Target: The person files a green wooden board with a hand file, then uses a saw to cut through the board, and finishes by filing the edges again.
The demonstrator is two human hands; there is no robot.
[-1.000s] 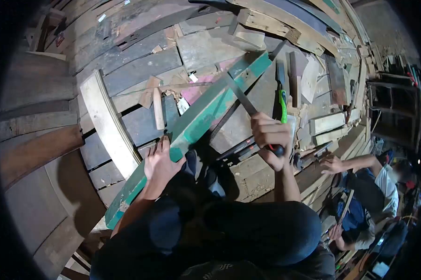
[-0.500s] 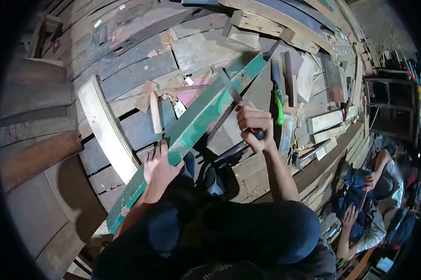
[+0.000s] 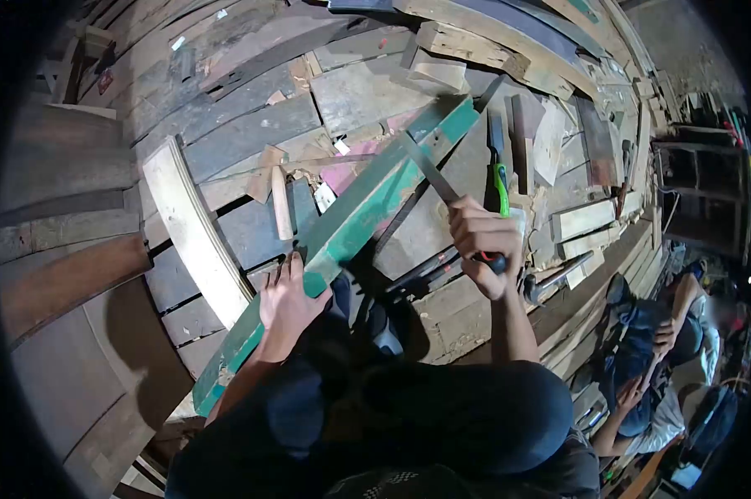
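A green-painted wooden beam [image 3: 363, 218] runs diagonally from the lower left to the upper middle. My left hand [image 3: 290, 298] lies on it near its middle, fingers spread over the wood and holding nothing. My right hand [image 3: 485, 241] is wrapped round the red and black handle [image 3: 492, 261] of a saw-like tool, to the right of the beam. The tool's narrow metal blade [image 3: 432, 173] slants up and left, its tip over the beam's upper part. Whether the blade touches the wood is hard to tell.
A pale moulded board [image 3: 194, 229] and a wooden mallet-like handle [image 3: 281, 204] lie left of the beam. A green-handled tool [image 3: 501, 187] and a hammer [image 3: 550, 281] are at the right. A co-worker [image 3: 654, 349] sits at the lower right.
My right hand has moved right and slightly down, drawing the blade back along with it. My left hand and the beam have barely shifted in view.
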